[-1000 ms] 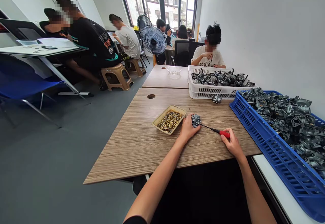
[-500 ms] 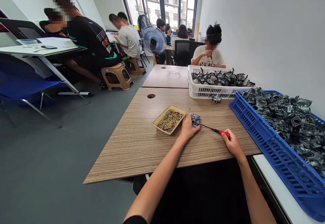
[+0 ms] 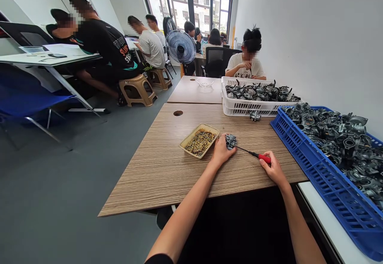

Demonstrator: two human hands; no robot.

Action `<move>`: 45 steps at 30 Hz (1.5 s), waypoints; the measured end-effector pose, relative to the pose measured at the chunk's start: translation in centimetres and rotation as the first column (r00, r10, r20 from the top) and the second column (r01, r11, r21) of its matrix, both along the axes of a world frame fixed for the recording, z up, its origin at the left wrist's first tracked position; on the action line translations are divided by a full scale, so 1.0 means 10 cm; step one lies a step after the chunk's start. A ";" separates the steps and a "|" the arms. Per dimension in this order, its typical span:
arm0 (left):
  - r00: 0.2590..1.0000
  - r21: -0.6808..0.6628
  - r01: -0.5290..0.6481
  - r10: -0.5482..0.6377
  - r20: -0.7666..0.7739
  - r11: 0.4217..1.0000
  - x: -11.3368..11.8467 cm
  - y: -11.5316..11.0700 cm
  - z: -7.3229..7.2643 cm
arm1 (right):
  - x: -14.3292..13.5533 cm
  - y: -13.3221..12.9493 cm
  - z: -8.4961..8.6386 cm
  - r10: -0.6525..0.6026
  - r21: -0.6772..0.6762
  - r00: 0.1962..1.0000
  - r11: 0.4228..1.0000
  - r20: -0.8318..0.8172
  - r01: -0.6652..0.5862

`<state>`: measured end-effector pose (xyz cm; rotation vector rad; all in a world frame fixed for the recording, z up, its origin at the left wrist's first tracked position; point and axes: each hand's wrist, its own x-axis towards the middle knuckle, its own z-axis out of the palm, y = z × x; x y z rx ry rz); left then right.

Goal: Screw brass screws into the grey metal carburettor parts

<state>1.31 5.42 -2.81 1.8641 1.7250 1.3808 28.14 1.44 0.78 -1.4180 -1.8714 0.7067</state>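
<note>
My left hand [image 3: 222, 150] is closed around a small grey metal carburetor body [image 3: 230, 141], steadying it on the wood-grain table [image 3: 155, 168]. In my right hand [image 3: 273, 168] is a screwdriver [image 3: 264, 159] with a red handle and a long dark shaft. Its tip meets the right side of the carburetor; the exact contact point is too small to make out. Just left of my left hand stands a beige tray [image 3: 183, 145] holding many small brass-coloured parts [image 3: 201, 141].
A blue basket [image 3: 302, 146] heaped with carburetors is at the right. Behind the table's middle stands a white basket [image 3: 239, 109] of dark parts, with one loose carburetor [image 3: 255, 116] before it. A person [image 3: 245, 64] sits beyond; others sit left near a fan [image 3: 180, 47].
My right hand's fingers have shifted slightly on the screwdriver handle. The carburetor and my left hand stay in place. In the background, seated people have moved a little.
</note>
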 end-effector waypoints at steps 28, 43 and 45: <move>1.000 0.012 0.017 -0.017 -0.005 1.000 0.00 -0.02 0.02 | -0.02 -0.01 0.04 0.021 0.026 1.000 0.999 -0.001 -0.021; 1.000 -0.003 0.002 -0.002 -0.008 1.000 0.01 -0.01 -0.02 | -0.01 0.00 0.02 0.007 0.015 1.000 1.000 0.004 -0.007; 1.000 -0.002 0.005 -0.005 -0.013 1.000 0.01 0.00 -0.02 | -0.01 0.00 0.01 0.000 0.008 1.000 1.000 -0.001 0.000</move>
